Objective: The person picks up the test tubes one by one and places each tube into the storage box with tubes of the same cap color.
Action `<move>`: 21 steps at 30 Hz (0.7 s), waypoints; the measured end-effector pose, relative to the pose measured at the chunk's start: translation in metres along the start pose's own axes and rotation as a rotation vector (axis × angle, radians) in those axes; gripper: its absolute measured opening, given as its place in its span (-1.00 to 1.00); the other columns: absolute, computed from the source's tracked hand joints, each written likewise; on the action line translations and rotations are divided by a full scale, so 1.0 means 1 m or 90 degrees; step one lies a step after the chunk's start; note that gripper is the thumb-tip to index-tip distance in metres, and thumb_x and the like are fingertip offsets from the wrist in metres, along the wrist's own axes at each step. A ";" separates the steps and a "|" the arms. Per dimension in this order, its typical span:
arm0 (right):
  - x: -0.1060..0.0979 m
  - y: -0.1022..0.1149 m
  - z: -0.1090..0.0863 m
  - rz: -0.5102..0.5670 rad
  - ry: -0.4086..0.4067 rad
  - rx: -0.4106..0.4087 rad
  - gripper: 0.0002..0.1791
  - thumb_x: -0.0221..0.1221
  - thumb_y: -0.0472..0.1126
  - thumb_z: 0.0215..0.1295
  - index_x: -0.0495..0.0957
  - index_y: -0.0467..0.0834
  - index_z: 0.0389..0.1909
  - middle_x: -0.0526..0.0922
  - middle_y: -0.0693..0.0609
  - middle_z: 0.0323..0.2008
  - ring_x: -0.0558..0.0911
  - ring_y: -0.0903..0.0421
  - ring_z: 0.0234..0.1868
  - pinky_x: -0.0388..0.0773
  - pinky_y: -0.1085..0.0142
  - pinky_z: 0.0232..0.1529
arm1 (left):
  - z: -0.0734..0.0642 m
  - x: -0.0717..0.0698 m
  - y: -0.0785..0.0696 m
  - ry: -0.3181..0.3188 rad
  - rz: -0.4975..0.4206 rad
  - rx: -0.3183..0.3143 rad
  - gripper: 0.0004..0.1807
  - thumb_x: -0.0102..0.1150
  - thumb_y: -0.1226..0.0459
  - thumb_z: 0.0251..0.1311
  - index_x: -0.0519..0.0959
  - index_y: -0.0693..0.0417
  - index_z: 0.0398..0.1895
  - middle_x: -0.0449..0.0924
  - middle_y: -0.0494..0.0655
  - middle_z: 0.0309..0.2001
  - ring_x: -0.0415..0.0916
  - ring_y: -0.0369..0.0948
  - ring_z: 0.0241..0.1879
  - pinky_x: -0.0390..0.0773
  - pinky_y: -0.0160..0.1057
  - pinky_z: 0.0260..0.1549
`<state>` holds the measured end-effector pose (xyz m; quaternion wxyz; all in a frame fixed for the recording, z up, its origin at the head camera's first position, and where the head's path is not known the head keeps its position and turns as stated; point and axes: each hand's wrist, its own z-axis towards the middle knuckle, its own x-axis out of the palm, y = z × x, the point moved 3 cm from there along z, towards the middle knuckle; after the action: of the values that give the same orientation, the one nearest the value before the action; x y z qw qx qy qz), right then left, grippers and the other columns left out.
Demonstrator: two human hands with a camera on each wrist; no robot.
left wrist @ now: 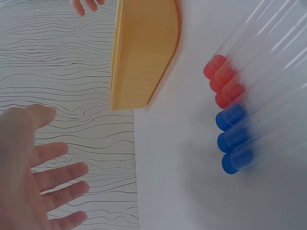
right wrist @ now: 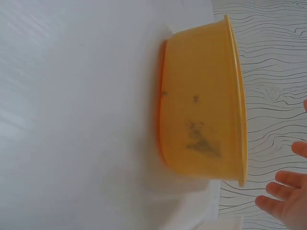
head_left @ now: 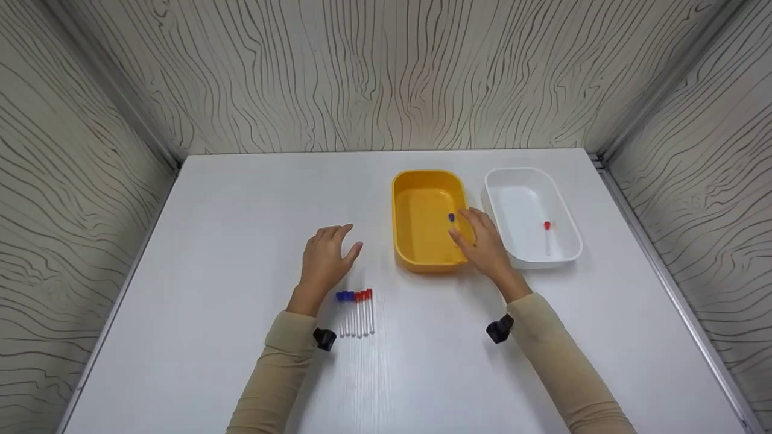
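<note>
The left hand (head_left: 324,258) and right hand (head_left: 485,246), fingers spread, hold nothing, and six thin clear tubes (head_left: 360,316) with red or blue caps (left wrist: 224,77), in the near middle, seem light, stiff and slippery, best pinched by the caps.

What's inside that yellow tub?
A blue cap shows inside the yellow tub. The right hand covers part of the tub's right side, so anything beneath is hidden.
</note>
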<state>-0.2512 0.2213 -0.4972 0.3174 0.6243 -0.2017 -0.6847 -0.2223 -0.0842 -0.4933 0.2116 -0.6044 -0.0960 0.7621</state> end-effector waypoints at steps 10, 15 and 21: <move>0.008 -0.019 -0.016 0.058 -0.015 0.020 -0.39 0.16 -0.05 0.32 0.32 -0.23 0.32 0.23 -0.33 0.38 0.22 -0.30 0.42 0.11 -0.18 0.43 | -0.024 0.007 0.009 0.012 -0.036 -0.035 -0.59 0.16 0.04 0.27 0.59 0.04 0.08 0.66 0.09 0.04 0.61 0.04 0.03 0.58 -0.01 0.02; 0.012 -0.032 -0.023 0.122 -0.008 0.056 -0.38 0.18 -0.10 0.31 0.31 -0.28 0.31 0.22 -0.33 0.39 0.23 -0.29 0.42 0.23 -0.16 0.38 | -0.035 0.011 0.017 0.025 -0.059 -0.056 -0.61 0.16 0.06 0.27 0.59 0.05 0.07 0.67 0.08 0.01 0.63 0.03 0.00 0.59 0.00 -0.01; 0.019 -0.048 -0.029 0.242 0.010 0.105 -0.35 0.18 -0.19 0.32 0.22 -0.28 0.37 0.22 -0.30 0.40 0.28 -0.29 0.40 0.29 -0.13 0.35 | -0.046 0.016 0.026 0.042 -0.094 -0.083 -0.61 0.15 0.08 0.27 0.59 0.07 0.07 0.69 0.06 -0.04 0.64 0.01 -0.03 0.60 -0.01 -0.04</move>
<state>-0.2318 0.2467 -0.5474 0.3903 0.6043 -0.3685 -0.5888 -0.1865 -0.1055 -0.5294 0.2305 -0.6330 -0.1831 0.7160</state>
